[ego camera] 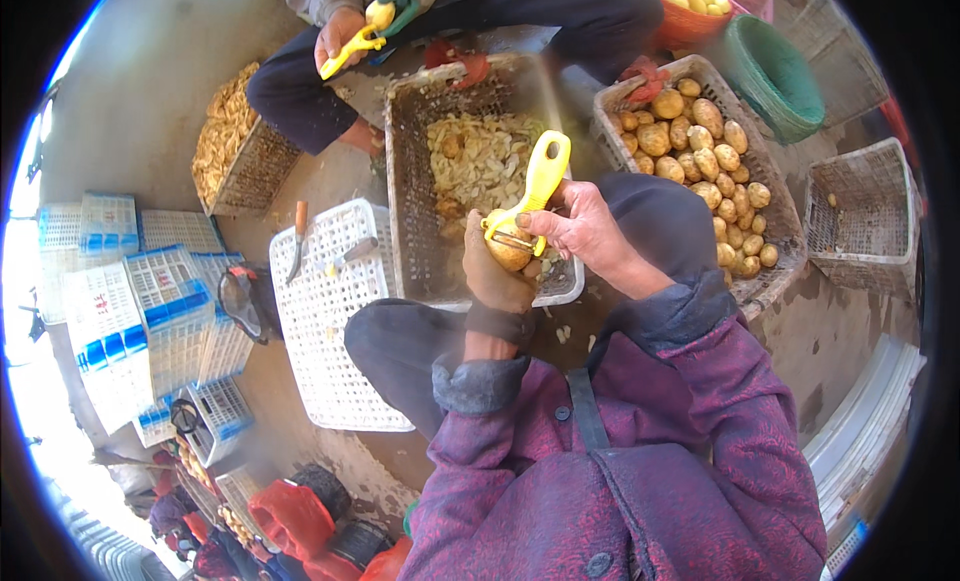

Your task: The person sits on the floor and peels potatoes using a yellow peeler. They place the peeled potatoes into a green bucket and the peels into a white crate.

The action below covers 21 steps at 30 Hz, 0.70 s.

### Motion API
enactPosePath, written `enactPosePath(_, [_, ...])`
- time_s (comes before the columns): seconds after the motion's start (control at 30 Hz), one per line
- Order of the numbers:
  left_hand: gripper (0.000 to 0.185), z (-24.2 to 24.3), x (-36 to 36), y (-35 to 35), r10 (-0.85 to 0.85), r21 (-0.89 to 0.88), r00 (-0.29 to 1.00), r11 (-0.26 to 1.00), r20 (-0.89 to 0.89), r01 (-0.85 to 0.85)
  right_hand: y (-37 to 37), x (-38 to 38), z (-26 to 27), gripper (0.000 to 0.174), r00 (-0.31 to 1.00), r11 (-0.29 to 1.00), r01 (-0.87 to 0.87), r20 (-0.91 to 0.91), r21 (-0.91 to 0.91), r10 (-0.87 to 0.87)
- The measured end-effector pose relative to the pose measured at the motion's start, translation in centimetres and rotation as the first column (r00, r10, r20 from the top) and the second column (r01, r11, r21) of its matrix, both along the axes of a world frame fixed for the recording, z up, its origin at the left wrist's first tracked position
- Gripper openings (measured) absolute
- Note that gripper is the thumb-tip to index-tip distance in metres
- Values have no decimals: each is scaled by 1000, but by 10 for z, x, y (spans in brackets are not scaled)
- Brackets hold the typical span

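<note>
My left hand [496, 273], in a brown glove, holds a potato [510, 252] with patches of skin on it. In my bare right hand [589, 232] is a yellow vegetable peeler [541, 177], its handle pointing up and its blade lying across the potato. Below both hands stands a plastic crate [396, 168] holding pale peelings [480, 157]. To the right, a second crate [784, 206] is heaped with unpeeled potatoes [706, 164].
Opposite sits a co-worker, whose hands hold a potato [380, 14] and a yellow peeler [351, 52]. A knife [298, 239] lies on an upturned white crate [322, 386]. A crate of peelings [247, 168], a green basket [776, 78] and stacked white-and-blue crates [112, 318] stand around.
</note>
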<state>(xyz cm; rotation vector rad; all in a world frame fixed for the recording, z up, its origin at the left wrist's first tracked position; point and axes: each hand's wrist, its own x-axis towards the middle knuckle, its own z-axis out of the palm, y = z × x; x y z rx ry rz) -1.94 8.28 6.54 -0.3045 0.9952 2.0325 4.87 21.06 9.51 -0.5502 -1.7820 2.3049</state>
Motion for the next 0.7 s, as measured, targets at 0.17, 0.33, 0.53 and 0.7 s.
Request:
enactPosePath(0.17, [37, -18, -7, -23, 122, 43, 981, 991, 150, -130, -21, -33, -24, 21, 999, 997, -39, 6, -64, 39])
enactPosePath(0.33, [37, -35, -11, -44, 147, 66, 971, 985, 190, -162, 0, -65, -82, 22, 962, 938, -37, 267, 344, -60])
enactPosePath(0.53, [46, -36, -7, -60, 94, 193, 953, 969, 287, -153, 15, -66, -96, 25, 987, 467, 15, 61, 884, -147])
enactPosePath(0.7, [50, -40, 0, -64, 183, 38, 917, 977, 355, -210, 12, -53, -63, 26, 959, 966, 57, 255, 253, -123])
